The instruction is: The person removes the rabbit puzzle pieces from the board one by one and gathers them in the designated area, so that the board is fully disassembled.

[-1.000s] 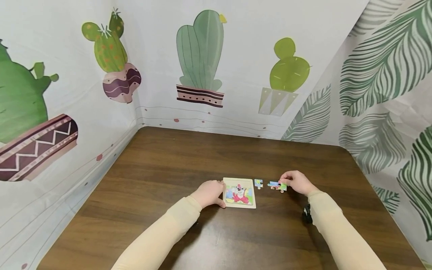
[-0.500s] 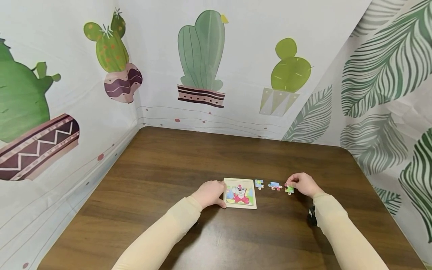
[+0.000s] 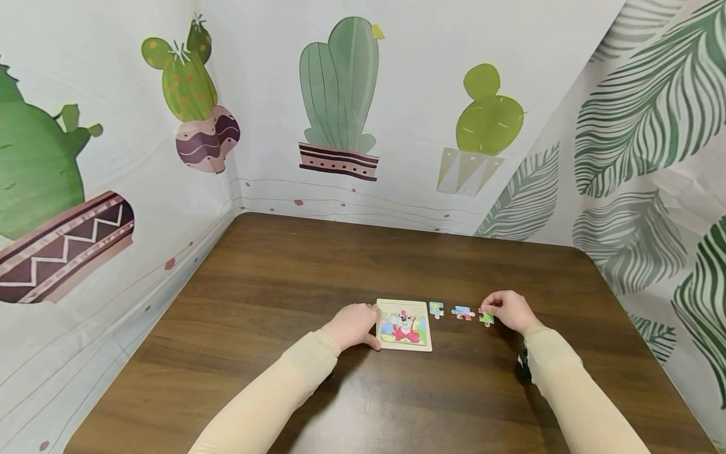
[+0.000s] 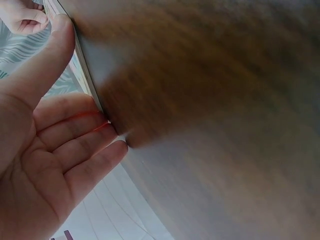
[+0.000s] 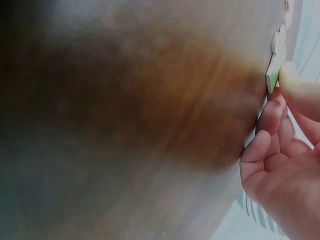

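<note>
A square wooden puzzle tray [image 3: 404, 346] lies on the table, with a picture of a pink-and-white cartoon animal in its lower part. My left hand [image 3: 353, 325] rests against the tray's left side, thumb by the near corner. The left wrist view shows fairly straight fingers [image 4: 82, 172] along that edge. To the right, my right hand [image 3: 510, 310] pinches a green-and-pink puzzle piece [image 3: 485, 318] by its right side, close to the tabletop. In the right wrist view the thumb [image 5: 295, 90] is on the piece's green corner; part of the piece is hidden.
Between the tray and my right hand lie a blue puzzle piece with yellow-green [image 3: 436, 308] and a blue-and-pink puzzle piece [image 3: 463, 312]. The brown wooden table [image 3: 317, 265] meets a white cloth backdrop [image 3: 408, 94] printed with cacti and leaves.
My right hand has moved right with the green-and-pink puzzle piece, parting it from the blue-and-pink one, and has stayed nearly still over the last half second. My left hand stays at the tray.
</note>
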A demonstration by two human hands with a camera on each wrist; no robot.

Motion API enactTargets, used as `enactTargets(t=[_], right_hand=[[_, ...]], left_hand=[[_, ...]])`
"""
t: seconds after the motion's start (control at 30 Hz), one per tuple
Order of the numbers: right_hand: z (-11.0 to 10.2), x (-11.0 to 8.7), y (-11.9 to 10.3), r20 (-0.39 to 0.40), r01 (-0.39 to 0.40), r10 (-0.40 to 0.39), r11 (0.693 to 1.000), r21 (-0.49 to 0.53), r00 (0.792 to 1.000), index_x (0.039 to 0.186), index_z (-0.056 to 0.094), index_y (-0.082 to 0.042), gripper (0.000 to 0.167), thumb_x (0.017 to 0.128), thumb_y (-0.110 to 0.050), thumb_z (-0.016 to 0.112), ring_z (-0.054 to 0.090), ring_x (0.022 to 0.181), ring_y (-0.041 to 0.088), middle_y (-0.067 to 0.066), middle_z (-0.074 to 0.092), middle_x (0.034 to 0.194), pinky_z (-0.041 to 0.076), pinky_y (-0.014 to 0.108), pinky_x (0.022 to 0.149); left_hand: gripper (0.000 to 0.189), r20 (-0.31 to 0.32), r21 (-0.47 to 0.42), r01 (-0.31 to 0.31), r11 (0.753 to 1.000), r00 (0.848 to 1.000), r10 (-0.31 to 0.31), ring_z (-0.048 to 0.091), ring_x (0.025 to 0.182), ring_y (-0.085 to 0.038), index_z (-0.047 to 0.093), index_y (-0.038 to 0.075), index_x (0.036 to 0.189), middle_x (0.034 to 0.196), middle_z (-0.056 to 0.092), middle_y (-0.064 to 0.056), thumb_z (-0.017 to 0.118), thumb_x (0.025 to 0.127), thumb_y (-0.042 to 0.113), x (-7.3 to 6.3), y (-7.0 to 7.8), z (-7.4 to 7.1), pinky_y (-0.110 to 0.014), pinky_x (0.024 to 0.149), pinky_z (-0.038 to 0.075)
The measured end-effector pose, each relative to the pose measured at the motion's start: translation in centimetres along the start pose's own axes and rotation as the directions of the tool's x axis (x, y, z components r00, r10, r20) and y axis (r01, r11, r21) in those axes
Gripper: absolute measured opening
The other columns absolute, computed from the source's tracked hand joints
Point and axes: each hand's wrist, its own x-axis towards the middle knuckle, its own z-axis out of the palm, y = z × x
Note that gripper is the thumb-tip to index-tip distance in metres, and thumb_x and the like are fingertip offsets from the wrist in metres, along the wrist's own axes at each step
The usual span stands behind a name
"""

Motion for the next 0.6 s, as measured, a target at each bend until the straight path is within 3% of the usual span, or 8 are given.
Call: enactTargets(t=[0.33,0.6], right_hand=[[-0.1,-0.2,-0.1,-0.013,0.007,-0.007,1.000,0.016,1.000,0.089,0.070,-0.003,0.010,0.087,-0.012,0.066,0.053,0.079,0.024,0.009,0.067,0.086,0.042,0.043,0.074],[0.0,-0.2,-1.1,-0.067,0.044,-0.040,0.998,0.047,0.997,0.097,0.069,-0.003,0.017,0.088,-0.017,0.066,0.055,0.078,0.021,0.009,0.067,0.087,0.044,0.033,0.069]], left_hand=[[0.051,0.003,0.010,-0.002,1.000,1.000,0.002,0.066,0.082,-0.019,0.063,0.010,0.093,0.103,0.068,-0.007,0.081,0.064,0.048,0.0,0.1,-0.1,-0.030,0.075,0.051],[0.049,0.015,0.001,0.001,1.000,1.000,-0.001,0.064,0.081,-0.018,0.063,0.010,0.091,0.099,0.068,-0.005,0.081,0.065,0.047,0.0,0.2,-0.3,-0.030,0.075,0.051]])
